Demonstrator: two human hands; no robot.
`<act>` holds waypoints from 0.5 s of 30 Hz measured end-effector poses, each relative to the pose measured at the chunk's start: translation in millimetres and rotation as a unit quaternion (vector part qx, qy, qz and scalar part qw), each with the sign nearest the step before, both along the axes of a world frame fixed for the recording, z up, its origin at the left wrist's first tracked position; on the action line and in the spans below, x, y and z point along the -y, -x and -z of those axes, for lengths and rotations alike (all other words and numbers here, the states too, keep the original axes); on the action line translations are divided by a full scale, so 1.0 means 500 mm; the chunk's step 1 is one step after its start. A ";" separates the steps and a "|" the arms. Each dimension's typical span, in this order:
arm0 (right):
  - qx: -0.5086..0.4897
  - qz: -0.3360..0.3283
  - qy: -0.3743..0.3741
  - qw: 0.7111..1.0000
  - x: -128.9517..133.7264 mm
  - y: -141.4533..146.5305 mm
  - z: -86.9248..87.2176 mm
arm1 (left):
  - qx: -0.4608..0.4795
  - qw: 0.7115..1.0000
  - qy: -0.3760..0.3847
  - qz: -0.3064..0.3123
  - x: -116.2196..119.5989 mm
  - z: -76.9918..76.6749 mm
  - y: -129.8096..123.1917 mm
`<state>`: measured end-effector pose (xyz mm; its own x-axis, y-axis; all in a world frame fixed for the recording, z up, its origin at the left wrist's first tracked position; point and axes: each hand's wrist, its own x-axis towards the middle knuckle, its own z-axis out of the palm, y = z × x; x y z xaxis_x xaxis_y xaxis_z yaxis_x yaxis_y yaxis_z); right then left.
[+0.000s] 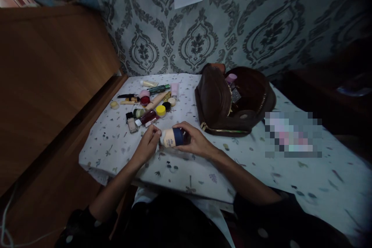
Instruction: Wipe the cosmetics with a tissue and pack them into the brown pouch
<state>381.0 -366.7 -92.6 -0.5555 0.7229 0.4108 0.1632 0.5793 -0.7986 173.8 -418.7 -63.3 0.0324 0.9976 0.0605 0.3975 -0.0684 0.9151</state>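
My right hand [195, 139] is wrapped round a cosmetic bottle [169, 138] with a cream body and a dark blue band, held on its side above the front of the table. At the bottle's left end my left hand [149, 141] has its fingers pinched together. Something pale and thin shows by those fingertips, too small to make out. Just beyond the hands lie a nail polish bottle [131, 124], a dark red tube [147, 117] with a white cap, and a jar with a yellow lid [161, 111].
Several more cosmetics, among them a pink tube [174, 89] and a green tube [158, 88], lie towards the wall. An unzipped brown bag [213, 102] with items inside stands to the right. A blurred patch [293, 135] covers something beside it. A wooden cabinet [55, 77] borders the left.
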 end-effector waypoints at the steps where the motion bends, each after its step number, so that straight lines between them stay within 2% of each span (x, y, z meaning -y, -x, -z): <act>1: 0.003 -0.006 0.005 1.000 0.002 0.001 -0.002 | -0.004 1.000 -0.010 -0.012 -0.002 0.002 0.001; 5: -0.005 -0.018 0.040 0.999 0.011 0.008 -0.009 | 0.024 0.999 -0.024 -0.032 -0.004 0.023 0.002; 10: -0.051 0.001 0.074 0.996 0.016 0.012 -0.012 | 0.080 0.996 0.050 0.000 0.004 0.049 -0.007; 15: -0.071 0.028 0.088 0.993 0.012 0.015 -0.006 | 0.070 0.997 0.032 0.012 0.013 0.046 -0.011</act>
